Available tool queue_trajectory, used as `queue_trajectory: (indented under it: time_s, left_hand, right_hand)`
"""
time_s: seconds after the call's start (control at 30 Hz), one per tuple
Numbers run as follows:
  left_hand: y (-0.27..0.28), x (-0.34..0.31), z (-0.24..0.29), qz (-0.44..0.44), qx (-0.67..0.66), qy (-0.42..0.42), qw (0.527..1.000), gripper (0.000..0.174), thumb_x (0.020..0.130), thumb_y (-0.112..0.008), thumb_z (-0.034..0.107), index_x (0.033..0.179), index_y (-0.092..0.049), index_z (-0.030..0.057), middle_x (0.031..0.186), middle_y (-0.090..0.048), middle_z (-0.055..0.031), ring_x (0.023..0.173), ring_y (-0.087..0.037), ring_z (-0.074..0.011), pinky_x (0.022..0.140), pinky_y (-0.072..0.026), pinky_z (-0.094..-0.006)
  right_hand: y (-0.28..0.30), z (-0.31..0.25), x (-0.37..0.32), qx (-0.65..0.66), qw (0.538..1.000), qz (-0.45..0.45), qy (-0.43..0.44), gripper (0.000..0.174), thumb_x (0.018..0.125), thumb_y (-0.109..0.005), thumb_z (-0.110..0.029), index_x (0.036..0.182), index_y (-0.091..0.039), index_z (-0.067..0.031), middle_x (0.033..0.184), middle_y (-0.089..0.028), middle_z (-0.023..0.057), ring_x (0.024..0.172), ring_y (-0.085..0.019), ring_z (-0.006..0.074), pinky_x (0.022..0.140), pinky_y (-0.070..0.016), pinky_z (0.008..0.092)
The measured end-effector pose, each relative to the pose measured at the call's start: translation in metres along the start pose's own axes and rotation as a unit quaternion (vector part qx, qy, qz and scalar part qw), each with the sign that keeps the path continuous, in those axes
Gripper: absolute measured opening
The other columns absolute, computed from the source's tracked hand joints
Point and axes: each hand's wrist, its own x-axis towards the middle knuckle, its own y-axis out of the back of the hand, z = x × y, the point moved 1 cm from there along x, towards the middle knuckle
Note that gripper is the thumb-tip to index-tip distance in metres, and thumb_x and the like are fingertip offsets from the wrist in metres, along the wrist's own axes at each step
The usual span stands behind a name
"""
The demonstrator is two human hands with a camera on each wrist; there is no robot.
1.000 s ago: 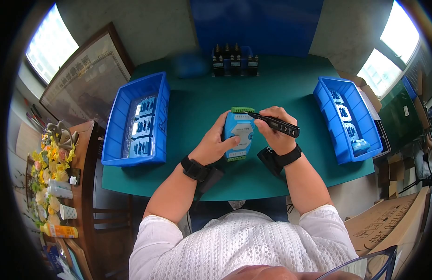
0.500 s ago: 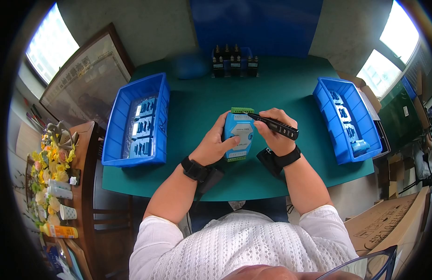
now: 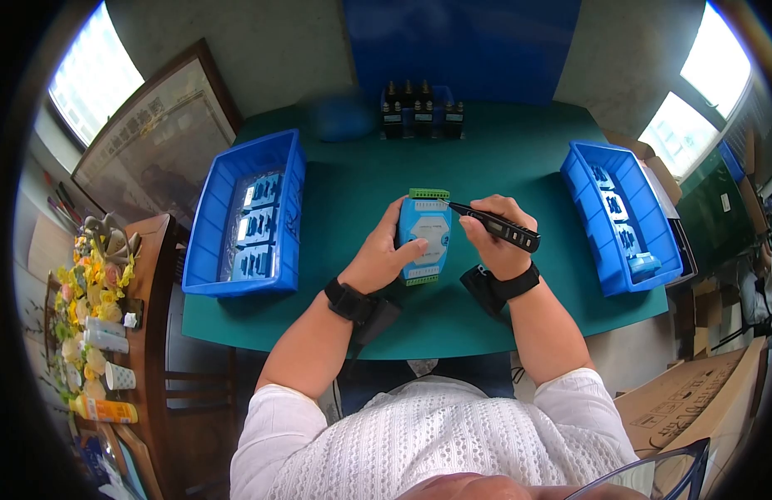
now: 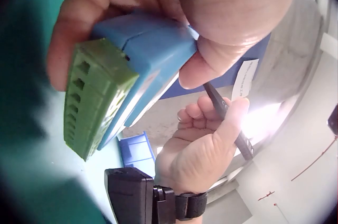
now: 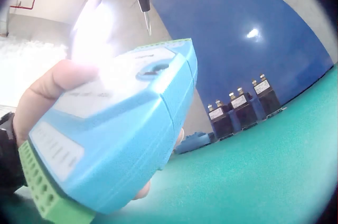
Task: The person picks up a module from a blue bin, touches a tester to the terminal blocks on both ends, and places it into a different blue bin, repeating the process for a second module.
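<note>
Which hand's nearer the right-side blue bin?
Right. The right hand, holding the black pen-like tool, is left of the bin, apart; the left hand, gripping the blue module, is farther left.

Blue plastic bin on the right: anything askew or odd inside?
The light-blue plastic piece at the near end of the bin looks odd: it lies turned differently from the row of three blue-and-black pieces beyond.
</note>
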Motion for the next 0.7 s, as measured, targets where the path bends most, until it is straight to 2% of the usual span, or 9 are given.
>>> queue_trajectory:
  time_s: [0.23, 0.37, 0.7]
  left_hand:
    - [-0.0024, -0.0013, 0.001, -0.006, 0.016, -0.008, 1.0, 0.067, 0.08, -0.06, 0.011, 0.136, -0.024, 0.0021, 0.121, -0.046, -0.0136, 0.113, -0.046, -0.0206, 0.096, -0.0372, -0.0326]
    - [-0.0027, -0.0016, 0.0029, -0.02, 0.019, -0.002, 1.0, 0.067, 0.081, -0.06, 0.009, 0.137, -0.023, 0.003, 0.122, -0.044, -0.0097, 0.113, -0.044, -0.0178, 0.097, -0.0358, -0.0316]
    - [-0.0018, -0.0016, 0.0012, -0.019, 0.022, -0.005, 1.0, 0.066, 0.081, -0.06, 0.007, 0.136, -0.024, 0.0028, 0.122, -0.044, -0.0095, 0.114, -0.043, -0.0179, 0.098, -0.0348, -0.0317]
  right_hand:
    - [-0.0015, 0.0029, -0.0004, 0.036, 0.999, -0.014, 0.003, 0.027, 0.067, -0.079, -0.01, 0.086, -0.063, -0.0006, 0.076, -0.064, 0.0091, 0.063, -0.061, 0.0136, 0.056, -0.0483, 0.023]
    - [-0.002, 0.0039, -0.0002, 0.024, 0.999, -0.017, 0.018, 0.026, 0.068, -0.078, -0.011, 0.087, -0.063, -0.001, 0.076, -0.064, 0.009, 0.063, -0.061, 0.0138, 0.056, -0.0484, 0.023]
    - [-0.0022, 0.0017, 0.0019, 0.028, 0.997, -0.058, -0.046, 0.022, 0.072, -0.075, -0.011, 0.088, -0.061, -0.0018, 0.078, -0.063, 0.0079, 0.065, -0.06, 0.0131, 0.058, -0.0489, 0.0237]
